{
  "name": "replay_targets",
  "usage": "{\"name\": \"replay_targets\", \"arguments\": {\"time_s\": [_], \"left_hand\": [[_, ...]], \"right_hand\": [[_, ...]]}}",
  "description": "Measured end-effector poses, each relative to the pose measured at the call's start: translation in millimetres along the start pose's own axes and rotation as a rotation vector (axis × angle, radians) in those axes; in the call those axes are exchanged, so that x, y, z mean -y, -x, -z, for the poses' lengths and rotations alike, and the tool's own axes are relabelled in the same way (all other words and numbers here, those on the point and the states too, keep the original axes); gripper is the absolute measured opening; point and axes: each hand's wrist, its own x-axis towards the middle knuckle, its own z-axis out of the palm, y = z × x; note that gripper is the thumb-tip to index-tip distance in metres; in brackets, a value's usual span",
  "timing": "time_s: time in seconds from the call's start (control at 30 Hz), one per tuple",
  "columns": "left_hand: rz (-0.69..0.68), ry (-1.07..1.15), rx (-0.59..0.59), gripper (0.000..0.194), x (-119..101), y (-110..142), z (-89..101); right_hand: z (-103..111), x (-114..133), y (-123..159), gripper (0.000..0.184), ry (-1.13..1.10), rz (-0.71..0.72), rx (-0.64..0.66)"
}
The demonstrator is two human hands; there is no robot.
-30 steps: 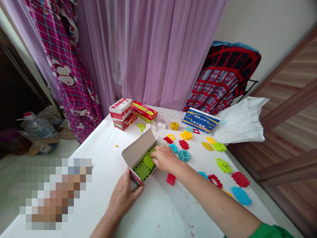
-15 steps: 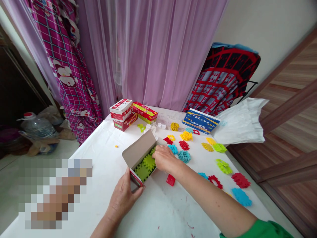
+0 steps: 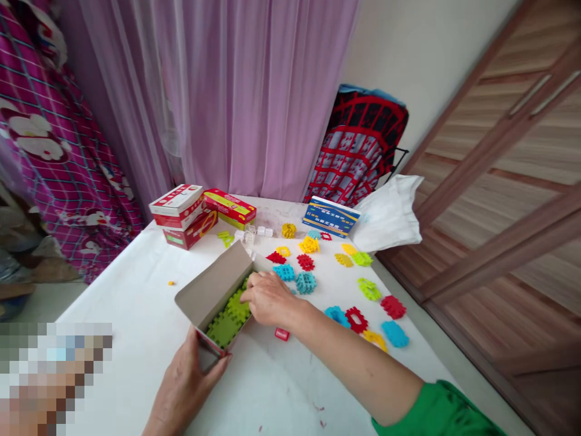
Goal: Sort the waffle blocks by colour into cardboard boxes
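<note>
An open cardboard box [image 3: 213,289] with its lid raised stands tilted at the middle of the table. Inside lie green interlocking plastic pieces [image 3: 226,327] with toothed edges. My left hand [image 3: 184,369] grips the box's near end, thumb on one side and fingers on the other. Over the far part of the box, my right hand [image 3: 271,298] has its fingers bent down onto a green piece; the fingertips are partly hidden. A small red plastic piece [image 3: 282,334] lies beside the box, below my right wrist.
Blue lattice pieces [image 3: 305,283], red toothed pieces [image 3: 393,307] and yellow ones [image 3: 309,244] lie scattered on the right. Farther back are stacked red-and-white boxes [image 3: 178,206], a red-yellow box [image 3: 230,208], a blue box [image 3: 331,217] and a white bag [image 3: 388,212].
The view has swung right, so the table things appear farther left. My left hand still holds the box, and my right hand stays at the green pieces inside it.
</note>
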Motion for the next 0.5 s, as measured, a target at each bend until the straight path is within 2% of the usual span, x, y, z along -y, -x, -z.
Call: {"name": "replay_targets", "arguments": {"time_s": [0.07, 0.17, 0.23, 0.3, 0.4, 0.5], "left_hand": [[0.026, -0.004, -0.002, 0.067, 2.6, -2.2, -1.2], [0.093, -0.019, 0.005, 0.065, 3.6, -3.4, 0.2], [0.132, -0.032, 0.061, 0.065, 1.8, -3.2, 3.4], [0.150, -0.056, 0.108, 0.066, -1.5, -3.1, 6.5], [0.168, -0.077, 0.081, 0.065, -8.2, -2.8, 7.6], [0.194, -0.046, 0.002, 0.062, -15.6, -1.3, 5.4]], "right_hand": [[6.8, -19.4, 4.8, 0.033, -0.064, -0.040, -0.120], [17.4, -80.8, 27.4, 0.032, -0.104, -0.253, -0.212], [20.4, -136.6, 52.9, 0.031, -0.039, -0.593, -0.163], [18.4, -192.2, 82.6, 0.034, 0.008, -0.793, -0.125], [7.2, -254.0, 123.8, 0.043, 0.029, -0.980, -0.027], [-10.0, -282.5, 147.9, 0.050, 0.007, -1.050, 0.068]]}}
